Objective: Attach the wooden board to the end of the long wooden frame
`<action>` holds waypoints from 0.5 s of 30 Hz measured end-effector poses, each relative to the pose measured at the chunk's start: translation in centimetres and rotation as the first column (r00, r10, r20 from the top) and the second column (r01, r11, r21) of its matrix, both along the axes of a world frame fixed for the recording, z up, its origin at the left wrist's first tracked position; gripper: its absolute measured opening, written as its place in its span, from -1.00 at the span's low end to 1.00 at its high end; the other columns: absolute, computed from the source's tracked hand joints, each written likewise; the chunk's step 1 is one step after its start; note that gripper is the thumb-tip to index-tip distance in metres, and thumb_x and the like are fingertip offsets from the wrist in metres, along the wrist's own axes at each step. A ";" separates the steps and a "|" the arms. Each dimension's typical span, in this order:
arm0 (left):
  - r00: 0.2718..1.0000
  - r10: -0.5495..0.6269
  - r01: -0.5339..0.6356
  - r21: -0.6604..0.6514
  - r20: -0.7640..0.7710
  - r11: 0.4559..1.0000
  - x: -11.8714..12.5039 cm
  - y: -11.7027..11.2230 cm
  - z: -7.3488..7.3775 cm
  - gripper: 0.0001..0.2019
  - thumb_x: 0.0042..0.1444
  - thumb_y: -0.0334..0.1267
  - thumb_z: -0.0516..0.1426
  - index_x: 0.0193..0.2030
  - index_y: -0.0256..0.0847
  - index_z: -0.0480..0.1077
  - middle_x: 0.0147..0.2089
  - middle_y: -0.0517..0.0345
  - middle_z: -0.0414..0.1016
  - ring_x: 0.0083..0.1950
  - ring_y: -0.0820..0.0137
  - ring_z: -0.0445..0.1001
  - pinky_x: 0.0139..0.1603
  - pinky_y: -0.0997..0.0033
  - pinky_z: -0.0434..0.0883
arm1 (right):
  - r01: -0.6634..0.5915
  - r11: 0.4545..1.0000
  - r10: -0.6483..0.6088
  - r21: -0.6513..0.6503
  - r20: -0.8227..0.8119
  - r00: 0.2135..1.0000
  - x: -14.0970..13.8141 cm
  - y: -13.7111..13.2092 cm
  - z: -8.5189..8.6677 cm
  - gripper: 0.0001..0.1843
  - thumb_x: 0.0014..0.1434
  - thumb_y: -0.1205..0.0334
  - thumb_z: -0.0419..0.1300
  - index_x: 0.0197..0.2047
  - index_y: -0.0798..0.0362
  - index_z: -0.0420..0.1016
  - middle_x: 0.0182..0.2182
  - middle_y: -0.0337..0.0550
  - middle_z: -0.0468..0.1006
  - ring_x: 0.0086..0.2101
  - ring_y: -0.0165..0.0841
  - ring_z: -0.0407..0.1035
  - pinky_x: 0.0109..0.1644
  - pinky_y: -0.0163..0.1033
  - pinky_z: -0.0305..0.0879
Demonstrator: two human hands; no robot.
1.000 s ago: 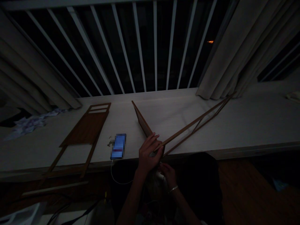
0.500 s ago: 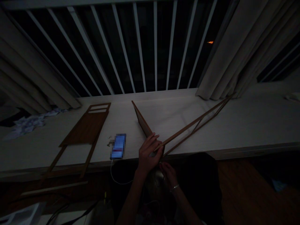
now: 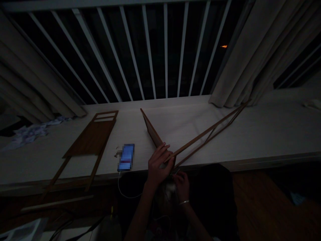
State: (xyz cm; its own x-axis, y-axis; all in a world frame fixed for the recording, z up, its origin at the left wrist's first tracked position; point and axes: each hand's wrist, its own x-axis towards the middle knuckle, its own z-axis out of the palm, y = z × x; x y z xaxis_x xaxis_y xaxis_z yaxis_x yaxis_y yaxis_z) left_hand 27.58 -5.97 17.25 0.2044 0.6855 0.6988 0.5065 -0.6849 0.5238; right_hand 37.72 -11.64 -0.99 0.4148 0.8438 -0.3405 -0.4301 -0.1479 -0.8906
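Observation:
My left hand is closed around the corner of a wooden folding frame, where a slatted or flat panel meets two long legs. The panel leans up to the left, and the legs spread to the right across the ledge. Just below that corner, my right hand is closed in a pinch at the joint. Something thin and pale shows at its fingertips, too dark and small to name. A bracelet circles the right wrist.
On the white ledge lie a phone with a cable, small metal parts and a second wooden folding piece. Crumpled paper or cloth is at far left. Window bars and curtains stand behind.
My right hand has shifted slightly right and turned, its fingers now more curled beside the joint. The left hand and the wooden frame have stayed in place.

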 end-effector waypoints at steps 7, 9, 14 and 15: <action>1.000 -0.011 0.011 -0.006 0.010 1.000 0.0 0.0 0.1 -0.84 -0.01 -0.41 0.10 -0.25 -0.24 0.39 -0.04 0.00 0.40 0.11 0.25 0.26 0.07 0.14 0.31 | -0.079 0.996 0.057 0.050 0.337 0.940 0.6 -0.3 1.1 -0.69 -0.13 0.11 0.26 -0.26 0.01 0.42 -0.41 -0.19 0.54 -0.35 -0.32 0.39 -0.22 -0.27 0.23; 1.000 -0.005 0.005 -0.004 0.006 1.000 0.0 0.0 0.1 -0.84 0.00 -0.40 0.10 -0.24 -0.23 0.39 -0.04 0.00 0.40 0.11 0.25 0.26 0.06 0.13 0.31 | -0.127 0.990 0.091 0.060 0.407 0.909 1.0 -0.3 1.1 -0.78 -0.11 0.10 0.24 -0.35 0.00 0.47 -0.40 -0.18 0.54 -0.34 -0.30 0.38 -0.20 -0.26 0.22; 1.000 -0.001 0.001 -0.004 0.002 1.000 0.1 0.0 0.0 -0.85 0.01 -0.37 0.09 -0.24 -0.23 0.40 -0.04 -0.01 0.40 0.11 0.24 0.27 0.05 0.11 0.32 | -0.141 0.990 0.115 0.032 0.417 0.902 1.2 -0.3 0.9 -0.77 -0.12 0.04 0.23 -0.42 0.00 0.49 -0.46 -0.21 0.53 -0.42 -0.32 0.36 -0.26 -0.26 0.24; 1.000 -0.003 0.003 -0.004 0.006 1.000 0.1 0.0 0.0 -0.85 0.01 -0.37 0.09 -0.24 -0.23 0.40 -0.04 -0.01 0.40 0.11 0.23 0.26 0.05 0.11 0.32 | -0.137 0.990 0.115 0.035 0.368 0.923 1.1 -0.2 0.8 -0.76 -0.13 0.03 0.24 -0.42 0.01 0.48 -0.48 -0.21 0.53 -0.44 -0.33 0.36 -0.29 -0.27 0.25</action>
State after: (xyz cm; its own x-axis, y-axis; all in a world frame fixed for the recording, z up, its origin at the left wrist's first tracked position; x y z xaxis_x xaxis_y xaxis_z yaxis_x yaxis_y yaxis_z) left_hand 27.64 -5.96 17.29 0.2019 0.6876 0.6975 0.5012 -0.6843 0.5296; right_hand 38.79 -11.86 -0.17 0.3893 0.9113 -0.1340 -0.0562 -0.1217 -0.9910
